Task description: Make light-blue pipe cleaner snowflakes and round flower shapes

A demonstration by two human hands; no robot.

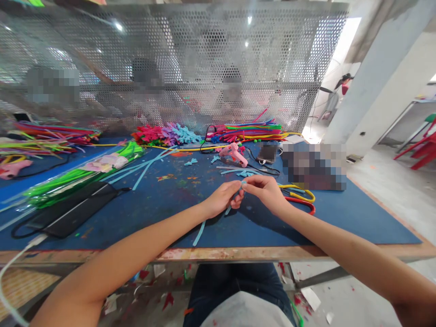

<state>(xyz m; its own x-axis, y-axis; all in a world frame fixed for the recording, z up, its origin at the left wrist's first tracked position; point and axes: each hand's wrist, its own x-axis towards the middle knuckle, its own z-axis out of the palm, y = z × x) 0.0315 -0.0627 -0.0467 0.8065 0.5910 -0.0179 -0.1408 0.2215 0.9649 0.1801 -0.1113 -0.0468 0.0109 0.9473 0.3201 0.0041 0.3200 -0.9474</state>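
Note:
My left hand (223, 200) and my right hand (267, 193) meet over the blue table mat, fingertips pinched together. Between them is a small bit of light blue pipe cleaner (243, 183), mostly covered by the fingers. A light blue strip shows below my left hand, and another light blue pipe cleaner (199, 234) lies near the front edge. Just beyond the hands are light blue twisted pieces (245, 173) and a pink hot glue gun (233, 155). Yellow (308, 196) and red (303, 202) bent pipe cleaners lie beside my right wrist.
A perforated metal screen (190, 59) stands behind the table, with people beyond it. Along it lie finished-looking coloured pieces (166, 134) and pipe cleaner bundles (248, 131). On the left are a bag of green pipe cleaners (81, 177) and a black case (76, 209) with a white cable.

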